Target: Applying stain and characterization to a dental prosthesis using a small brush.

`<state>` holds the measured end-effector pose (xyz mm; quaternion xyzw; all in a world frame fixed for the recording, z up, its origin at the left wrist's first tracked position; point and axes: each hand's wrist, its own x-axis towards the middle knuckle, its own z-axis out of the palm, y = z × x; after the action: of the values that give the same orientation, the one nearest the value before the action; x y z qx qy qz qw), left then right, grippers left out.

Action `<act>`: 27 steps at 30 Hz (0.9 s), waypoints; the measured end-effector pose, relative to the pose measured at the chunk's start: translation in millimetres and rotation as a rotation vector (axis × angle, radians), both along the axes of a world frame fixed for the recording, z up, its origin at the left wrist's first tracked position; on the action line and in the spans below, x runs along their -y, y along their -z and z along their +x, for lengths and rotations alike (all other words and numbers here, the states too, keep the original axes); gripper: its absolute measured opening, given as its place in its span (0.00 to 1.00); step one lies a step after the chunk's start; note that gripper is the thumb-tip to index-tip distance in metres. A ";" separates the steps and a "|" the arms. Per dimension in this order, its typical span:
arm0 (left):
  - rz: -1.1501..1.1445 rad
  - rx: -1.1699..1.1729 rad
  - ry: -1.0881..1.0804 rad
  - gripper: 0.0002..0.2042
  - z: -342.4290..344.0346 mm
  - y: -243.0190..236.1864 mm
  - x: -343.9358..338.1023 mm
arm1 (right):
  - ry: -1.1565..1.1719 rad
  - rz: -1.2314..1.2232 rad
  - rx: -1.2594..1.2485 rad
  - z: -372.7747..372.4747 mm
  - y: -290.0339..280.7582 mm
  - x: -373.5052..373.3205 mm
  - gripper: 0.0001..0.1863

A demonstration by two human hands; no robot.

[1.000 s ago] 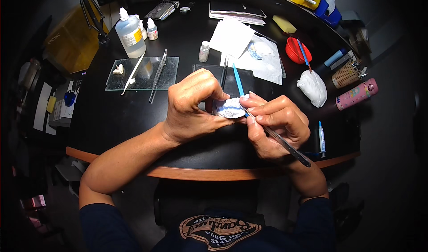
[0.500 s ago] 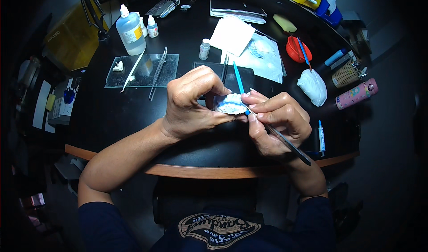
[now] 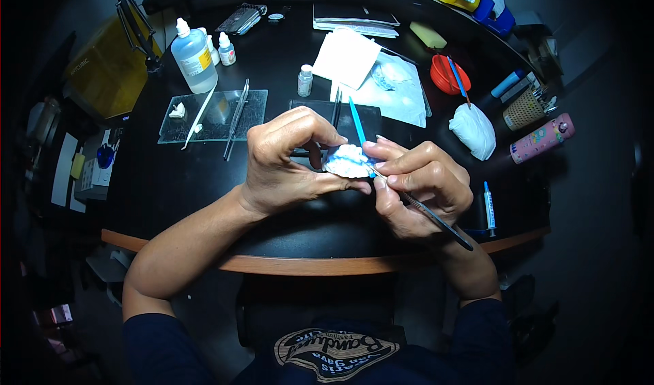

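Over the middle of the black round table (image 3: 204, 201), in the head view, the left hand (image 3: 286, 160) pinched a small white-and-blue cast (image 3: 347, 161) between thumb and curled fingers. At three o'clock of it, touching, the right hand (image 3: 422, 184) gripped a slim dark-handled tool (image 3: 436, 221). A glass slab (image 3: 216, 116) lay at ten o'clock of the hands, a syringe (image 3: 488, 208) near three o'clock.

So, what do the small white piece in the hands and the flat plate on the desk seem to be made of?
The white piece looks like matte plaster with blue patches, chalky and dull. The plate is probably glass: clear, with shiny edges, and the dark desk shows through.
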<state>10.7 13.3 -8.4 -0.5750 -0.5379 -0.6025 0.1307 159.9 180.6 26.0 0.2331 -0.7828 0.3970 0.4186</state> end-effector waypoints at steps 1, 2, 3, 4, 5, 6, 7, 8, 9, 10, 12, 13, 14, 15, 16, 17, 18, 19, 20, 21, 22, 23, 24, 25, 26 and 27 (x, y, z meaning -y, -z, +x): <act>0.001 -0.002 0.000 0.21 -0.4 0.6 0.4 | 0.000 0.001 -0.002 0.2 0.0 -0.1 0.10; -0.009 -0.001 0.007 0.21 -1.0 1.2 0.8 | -0.001 0.002 -0.001 0.4 -0.1 -0.4 0.10; -0.018 0.003 0.016 0.21 -0.8 1.7 0.4 | -0.001 0.005 0.003 1.2 -0.3 -0.9 0.10; -0.017 0.003 0.018 0.21 -0.7 1.1 -0.1 | 0.001 0.006 0.003 1.3 -0.5 -1.1 0.10; -0.012 0.009 0.029 0.21 -0.8 0.2 -0.7 | 0.001 0.006 -0.003 0.9 -0.6 -1.1 0.10; -0.009 0.013 0.038 0.21 -0.8 -0.6 -0.4 | -0.001 0.004 -0.009 0.4 -0.8 -0.8 0.09; -0.010 0.013 0.038 0.21 -0.8 -0.8 -0.1 | -0.001 0.003 -0.010 0.5 -0.6 -1.1 0.09; -0.015 0.019 0.041 0.20 -0.7 -0.7 0.3 | -0.006 0.007 -0.010 0.8 0.0 -1.8 0.09; -0.019 0.024 0.045 0.20 -0.9 -1.1 0.1 | -0.010 0.012 -0.012 0.8 0.1 -2.6 0.09; -0.018 0.022 0.045 0.20 -1.1 -1.4 0.1 | -0.010 0.013 -0.013 0.7 0.4 -3.3 0.09; -0.017 0.013 0.050 0.20 -1.6 -1.5 0.1 | -0.029 0.001 -0.021 0.3 1.4 -4.1 0.09; -0.017 0.011 0.049 0.20 -2.3 -1.4 0.1 | -0.030 0.001 -0.022 -0.2 1.3 -4.3 0.09; -0.019 0.010 0.048 0.20 -3.0 -1.5 -0.1 | -0.034 0.001 -0.029 -0.7 1.2 -4.4 0.09; -0.020 0.010 0.049 0.20 -2.9 -1.3 -0.5 | -0.038 0.002 -0.034 -0.4 1.2 -4.8 0.09; -0.020 0.011 0.048 0.20 -2.8 -1.8 -0.8 | -0.039 0.002 -0.033 -0.6 1.4 -5.5 0.09; -0.022 0.009 0.048 0.20 -2.7 -2.8 -1.1 | -0.048 -0.001 -0.044 -1.2 1.9 -6.3 0.09; -0.023 0.007 0.048 0.20 -2.6 -3.8 -0.9 | -0.057 -0.003 -0.056 -1.7 2.0 -6.4 0.09; -0.023 0.006 0.047 0.20 -2.4 -4.3 -0.5 | -0.057 -0.003 -0.057 -1.7 1.8 -6.1 0.09; -0.023 0.004 0.047 0.20 -1.9 -5.0 0.1 | -0.053 0.000 -0.059 -1.5 1.4 -5.4 0.09; -0.021 -0.001 0.045 0.21 -2.3 -6.6 0.0 | -0.050 0.007 -0.065 -2.2 0.2 -5.5 0.09; -0.017 -0.007 0.044 0.21 -1.3 -7.8 -0.4 | -0.052 0.011 -0.071 -1.7 -0.7 -5.2 0.09; -0.023 0.012 0.050 0.21 1.1 -8.3 -0.8 | -0.043 0.012 -0.064 0.2 -1.3 -4.7 0.09; -0.034 0.031 0.050 0.21 2.1 -7.0 0.9 | -0.040 0.007 -0.057 -0.3 0.4 -4.5 0.09; -0.096 0.042 0.061 0.24 0.9 -3.9 4.6 | -0.048 0.013 -0.061 -1.5 1.9 -5.9 0.09; -0.097 0.036 0.054 0.24 -1.2 -3.2 4.8 | -0.055 0.012 -0.067 -2.9 2.7 -6.3 0.09; -0.099 0.028 0.051 0.24 -1.0 -3.3 4.0 | -0.042 0.018 -0.057 -1.5 1.9 -6.2 0.09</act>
<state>9.7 9.3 -5.1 -0.5858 -0.5539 -0.5863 0.0790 158.5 186.8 24.1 0.2643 -0.7692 0.3918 0.4301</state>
